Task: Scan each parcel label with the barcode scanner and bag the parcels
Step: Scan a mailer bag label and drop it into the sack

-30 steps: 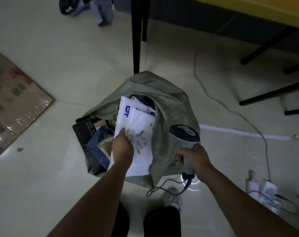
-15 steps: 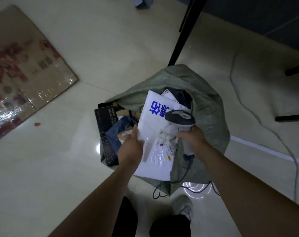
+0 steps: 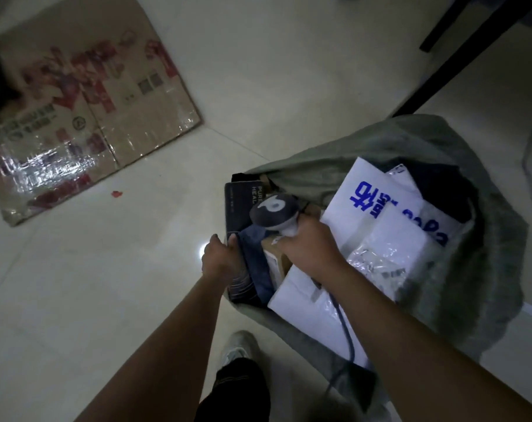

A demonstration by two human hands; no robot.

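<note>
Barcode scanner (image 3: pixel 273 213): dark grey domed head with a white logo and a pale handle, gripped in the right hand (image 3: pixel 310 249); its cable (image 3: pixel 346 336) trails beside the forearm. The scanner is held over the open mouth of a green woven sack (image 3: pixel 471 284) on the tiled floor, beside white poly mailers (image 3: pixel 404 245) printed in blue. The left hand (image 3: pixel 220 260) clasps the edge of a black box (image 3: pixel 238 199) at the sack's rim. A flattened cardboard carton (image 3: pixel 91 117) lies well apart, to the left.

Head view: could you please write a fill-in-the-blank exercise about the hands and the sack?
1. The right hand holds the barcode scanner over the ___ sack.
2. The white parcels in the sack carry ___ print.
3. The left hand grips a dark parcel at the mouth of the ___.
Missing words: green; blue; sack.
</note>
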